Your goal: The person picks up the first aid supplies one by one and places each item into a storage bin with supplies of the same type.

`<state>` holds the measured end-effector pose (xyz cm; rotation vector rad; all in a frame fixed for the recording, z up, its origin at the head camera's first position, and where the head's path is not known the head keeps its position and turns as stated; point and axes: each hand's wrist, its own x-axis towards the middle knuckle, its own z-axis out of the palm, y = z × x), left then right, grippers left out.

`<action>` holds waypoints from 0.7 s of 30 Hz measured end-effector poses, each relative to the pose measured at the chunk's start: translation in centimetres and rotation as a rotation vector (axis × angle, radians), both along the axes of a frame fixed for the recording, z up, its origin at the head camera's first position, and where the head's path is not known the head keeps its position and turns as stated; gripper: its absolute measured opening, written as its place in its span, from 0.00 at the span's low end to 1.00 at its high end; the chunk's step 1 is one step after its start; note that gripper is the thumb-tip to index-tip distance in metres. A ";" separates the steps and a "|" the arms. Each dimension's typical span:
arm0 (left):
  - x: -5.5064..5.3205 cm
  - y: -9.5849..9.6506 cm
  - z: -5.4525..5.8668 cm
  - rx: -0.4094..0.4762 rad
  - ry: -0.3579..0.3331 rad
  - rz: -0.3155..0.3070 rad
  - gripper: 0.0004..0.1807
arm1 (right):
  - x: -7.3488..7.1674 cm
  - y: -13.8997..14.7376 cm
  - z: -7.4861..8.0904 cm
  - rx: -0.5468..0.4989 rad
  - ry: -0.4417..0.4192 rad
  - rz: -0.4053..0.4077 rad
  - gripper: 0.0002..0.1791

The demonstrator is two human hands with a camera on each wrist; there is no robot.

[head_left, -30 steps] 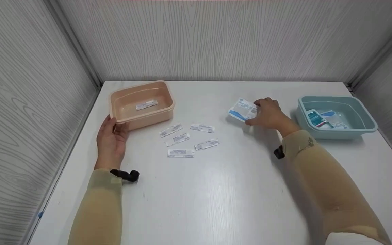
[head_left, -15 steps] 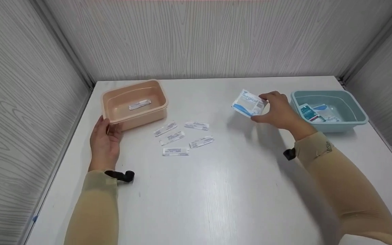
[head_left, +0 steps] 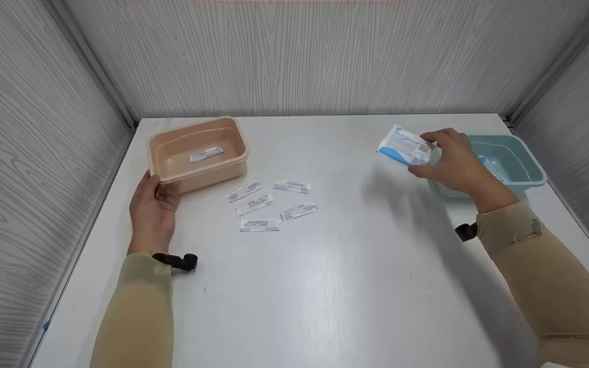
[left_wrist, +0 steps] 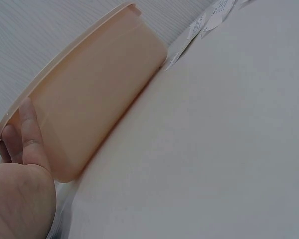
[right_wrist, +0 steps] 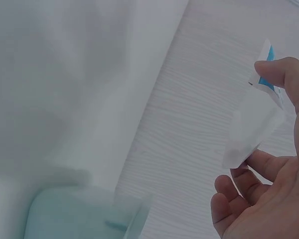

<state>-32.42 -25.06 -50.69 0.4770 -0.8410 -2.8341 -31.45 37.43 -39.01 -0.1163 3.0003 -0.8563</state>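
Observation:
In the head view my right hand pinches a white and blue packet marked "Surgical" between thumb and fingers. The packet is raised above the table, just left of the light blue plastic basin; the hand and wrist cover part of that basin. In the right wrist view the packet shows its plain white back. At the left, my left hand grips the near left corner of a peach plastic basin, thumb by the rim and fingers against the outer wall. One narrow white sachet lies inside this basin.
Several narrow white sachets lie loose on the white table, right of the peach basin. Part of a blue and white packet shows inside the blue basin. Grey wood-grain panels stand behind and at both sides.
My right hand has lifted the packet off the table and carried it right, to the blue basin's left edge. My left hand keeps its grip on the peach basin. The head view has shifted slightly.

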 end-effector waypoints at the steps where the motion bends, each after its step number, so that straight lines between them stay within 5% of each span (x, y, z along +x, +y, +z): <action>1: 0.0 0.0 0.0 0.002 -0.002 0.005 0.32 | 0.0 0.3 0.1 -0.002 0.007 -0.006 0.50; 14: -0.3 -0.1 0.3 -0.001 -0.015 0.022 0.29 | 0.0 5.7 -0.5 -0.022 0.046 -0.109 0.47; 21: -0.1 -0.1 0.2 0.014 -0.032 0.014 0.29 | 0.2 9.2 -1.5 -0.092 -0.036 -0.200 0.53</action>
